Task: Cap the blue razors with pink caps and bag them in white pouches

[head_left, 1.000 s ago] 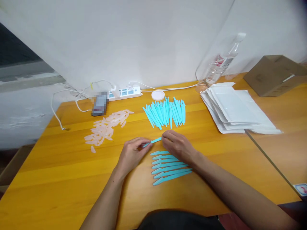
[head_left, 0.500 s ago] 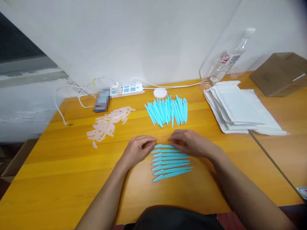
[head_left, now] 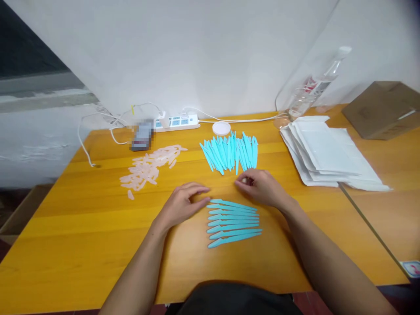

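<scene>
Several turquoise eyebrow razors (head_left: 232, 222) lie side by side in a row on the table before me, pointing roughly left to right. My left hand (head_left: 184, 202) rests at the row's upper left, thumb and fingers apart, the thumb tip near the end of the topmost razor. Above the row's right end is my right hand (head_left: 259, 187), fingers loosely curled, with nothing seen between them. It sits just below a fanned pile of more turquoise razors (head_left: 218, 153), whose blades I cannot make out. Left of that pile, translucent pinkish covers (head_left: 144, 168) are scattered in a heap.
A white round lid (head_left: 221, 128) lies behind the pile, by a power strip (head_left: 180, 124) with cables and a blurred phone-like device (head_left: 142, 135). White padded envelopes (head_left: 321, 151), a clear plastic bottle (head_left: 315, 87) and a cardboard box (head_left: 383, 109) stand to the right.
My right hand has let go of the topmost razor and lifted up toward the pile. That razor now lies slanting, its right end lower. My left hand has drawn slightly left.
</scene>
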Motion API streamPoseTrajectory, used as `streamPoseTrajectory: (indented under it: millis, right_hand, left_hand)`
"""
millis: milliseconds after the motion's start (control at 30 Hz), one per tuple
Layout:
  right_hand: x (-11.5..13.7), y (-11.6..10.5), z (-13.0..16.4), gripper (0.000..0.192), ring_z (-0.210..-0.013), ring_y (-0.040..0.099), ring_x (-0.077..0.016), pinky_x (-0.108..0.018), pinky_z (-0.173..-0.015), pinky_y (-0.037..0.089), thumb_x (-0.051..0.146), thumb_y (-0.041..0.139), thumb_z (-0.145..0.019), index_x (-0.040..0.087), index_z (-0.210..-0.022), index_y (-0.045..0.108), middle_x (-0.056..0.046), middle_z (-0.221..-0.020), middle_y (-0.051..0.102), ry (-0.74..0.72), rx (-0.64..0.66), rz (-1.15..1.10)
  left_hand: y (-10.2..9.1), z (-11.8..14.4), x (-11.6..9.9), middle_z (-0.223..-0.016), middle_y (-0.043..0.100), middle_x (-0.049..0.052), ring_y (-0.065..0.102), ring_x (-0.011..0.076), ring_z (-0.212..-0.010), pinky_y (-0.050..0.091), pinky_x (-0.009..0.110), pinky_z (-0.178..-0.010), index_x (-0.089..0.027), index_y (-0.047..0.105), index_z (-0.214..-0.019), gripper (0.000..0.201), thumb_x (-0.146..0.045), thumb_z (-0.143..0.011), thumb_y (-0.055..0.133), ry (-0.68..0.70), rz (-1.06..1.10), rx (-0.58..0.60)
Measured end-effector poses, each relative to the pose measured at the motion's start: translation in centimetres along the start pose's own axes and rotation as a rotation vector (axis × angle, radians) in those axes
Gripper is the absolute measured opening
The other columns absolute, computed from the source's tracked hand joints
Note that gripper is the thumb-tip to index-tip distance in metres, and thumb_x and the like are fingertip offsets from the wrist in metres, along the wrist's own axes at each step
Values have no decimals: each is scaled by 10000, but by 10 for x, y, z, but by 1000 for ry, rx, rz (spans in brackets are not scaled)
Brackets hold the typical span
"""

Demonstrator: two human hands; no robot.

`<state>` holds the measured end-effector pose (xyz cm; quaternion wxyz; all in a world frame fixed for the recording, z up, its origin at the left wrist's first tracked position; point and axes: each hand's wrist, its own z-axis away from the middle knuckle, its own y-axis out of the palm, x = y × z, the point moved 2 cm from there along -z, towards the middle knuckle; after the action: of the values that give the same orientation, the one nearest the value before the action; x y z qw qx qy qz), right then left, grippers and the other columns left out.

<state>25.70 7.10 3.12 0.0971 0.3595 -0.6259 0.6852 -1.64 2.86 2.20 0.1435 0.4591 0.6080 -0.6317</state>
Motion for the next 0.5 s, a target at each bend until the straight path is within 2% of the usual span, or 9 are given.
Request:
streamPoseTrajectory:
  millis: [100, 200, 333, 433, 500]
  right_hand:
    - [-3, 1, -19, 303, -652, 614, -169, -279, -645, 393, 430, 617, -907, 185, -751, 704, -46, -728, 717, 170, -190, 94]
    - [3, 8, -45, 346, -746, 662, -218, -302, -697, 412, 494, 607, -907, 190, -775, 708, -71, -762, 740, 264, -213, 174]
    - [12, 19, -78, 376, -899, 691, -279, -326, -753, 442, 525, 599, -899, 173, -885, 729, -136, -895, 764, 347, -170, 260]
    - [12, 23, -92, 354, -979, 691, -302, -336, -787, 462, 443, 610, -893, 133, -1015, 730, -194, -1017, 757, 433, -141, 260]
    - [9, 23, -98, 317, -987, 693, -300, -331, -793, 471, 391, 619, -877, 128, -1006, 739, -197, -1009, 760, 468, -124, 230]
  left_hand:
    - [-12, -1, 16, -976, 753, 53, 687, 160, -851, 533, 273, -784, -212, 756, -1039, 189, -334, -939, 652, -71, -23, -205]
    - [-22, 0, 32, -903, 743, 48, 657, 154, -778, 521, 270, -730, -193, 754, -990, 197, -347, -937, 644, -109, -95, -340]
    - [-25, 3, 47, -884, 747, 52, 653, 158, -746, 514, 276, -700, -186, 757, -961, 227, -374, -935, 634, -159, -127, -362]
    - [-24, 4, 51, -877, 750, 55, 662, 164, -745, 516, 280, -699, -184, 760, -958, 239, -384, -933, 631, -173, -122, -350]
    - [-23, 4, 50, -874, 752, 52, 664, 164, -745, 516, 277, -700, -186, 761, -956, 237, -384, -930, 633, -170, -123, -346]
